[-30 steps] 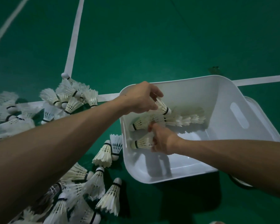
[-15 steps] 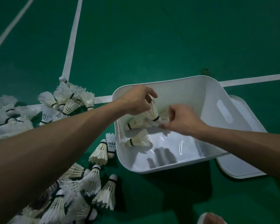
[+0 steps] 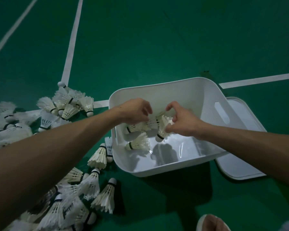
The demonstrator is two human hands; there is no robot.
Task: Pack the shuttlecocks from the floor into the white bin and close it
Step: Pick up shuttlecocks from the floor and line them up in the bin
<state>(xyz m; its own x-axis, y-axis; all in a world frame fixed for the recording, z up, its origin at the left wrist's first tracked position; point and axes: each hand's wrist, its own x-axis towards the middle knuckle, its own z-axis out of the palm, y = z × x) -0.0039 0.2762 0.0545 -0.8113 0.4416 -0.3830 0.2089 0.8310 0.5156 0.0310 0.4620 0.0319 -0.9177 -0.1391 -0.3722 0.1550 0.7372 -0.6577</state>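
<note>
The white bin stands open on the green floor, with a few white shuttlecocks inside. Both my hands are over its left half. My left hand grips a stacked row of shuttlecocks lying sideways. My right hand pinches the feather skirt of another shuttlecock, cork end down, right beside that row. One loose shuttlecock lies on the bin's bottom below the hands. Several more shuttlecocks lie on the floor left of the bin.
The bin's white lid lies flat on the floor, partly under the bin's right side. Another heap of shuttlecocks sits at the meeting of two white court lines. A foot shows at the bottom edge.
My right hand has risen from the bin's bottom to the row in my left hand and now pinches a shuttlecock there. The view has shifted, showing more of the lid.
</note>
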